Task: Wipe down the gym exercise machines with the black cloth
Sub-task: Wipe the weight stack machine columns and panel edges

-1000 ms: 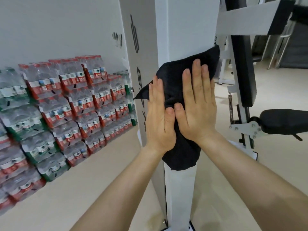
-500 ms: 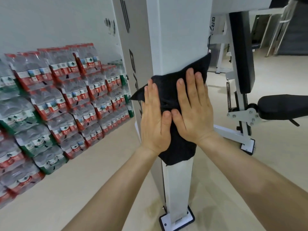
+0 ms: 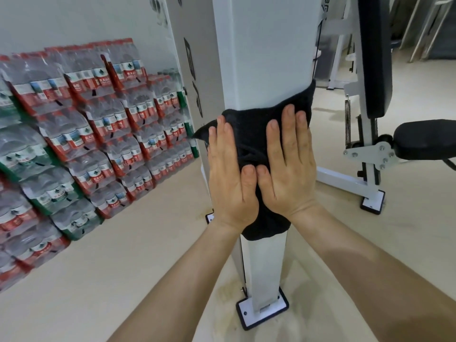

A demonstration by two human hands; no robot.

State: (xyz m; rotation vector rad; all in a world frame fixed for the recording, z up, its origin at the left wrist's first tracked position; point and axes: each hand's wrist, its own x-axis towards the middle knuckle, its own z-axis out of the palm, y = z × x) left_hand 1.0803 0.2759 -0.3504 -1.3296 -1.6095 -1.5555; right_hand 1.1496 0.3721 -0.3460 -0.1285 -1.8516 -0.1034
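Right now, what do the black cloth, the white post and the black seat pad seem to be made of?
Black cloth: soft matte fabric, perhaps terry; it wrinkles and wraps round the corner.
White post: probably painted steel, smooth satin finish; flat faces, crisp edges, bolted foot plate.
Black seat pad: likely vinyl over foam; faint sheen, rounded cushioned shape.

- just two bare hands in shot, left hand (image 3: 230, 183) and right hand (image 3: 287, 169)
- nails (image 3: 248, 170) look trimmed short and plain
- left forearm (image 3: 177, 280) and right forearm (image 3: 370, 262) are bare too, right down to the bottom edge of the shot
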